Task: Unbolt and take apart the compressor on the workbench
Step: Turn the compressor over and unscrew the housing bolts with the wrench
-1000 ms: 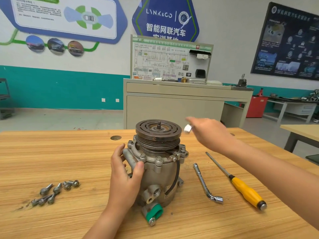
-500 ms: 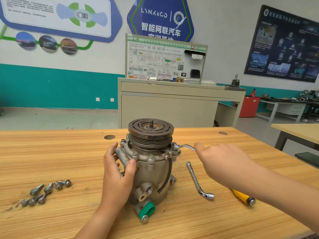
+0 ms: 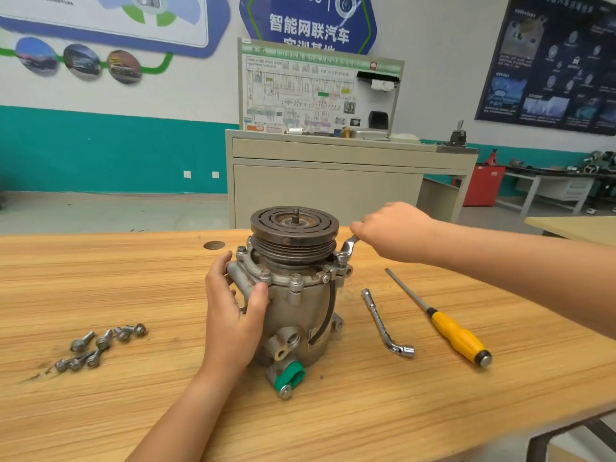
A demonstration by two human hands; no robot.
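Compressor (image 3: 296, 295) stood upright mid-workbench (image 3: 100, 278), left hand (image 3: 233, 315) curled round its left side, right hand (image 3: 393, 231) gripped a wrench (image 3: 348, 245) seated on a far-right flange bolt, loose bolts (image 3: 100, 345) lay near-left.

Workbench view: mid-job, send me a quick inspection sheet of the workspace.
Surface: wooden workbench, one round grommet.
Job's things: compressor upright, pulley on top; wrench set on its upper right side; loose bolts lying to the left.
Clutter: L-wrench and screwdriver lying right of the compressor.
Grippers: left hand grips the compressor; right hand holds the wrench.
Cables: black lead runs down the compressor's side.
Surroundings: cabinet behind the workbench; posters on the wall.
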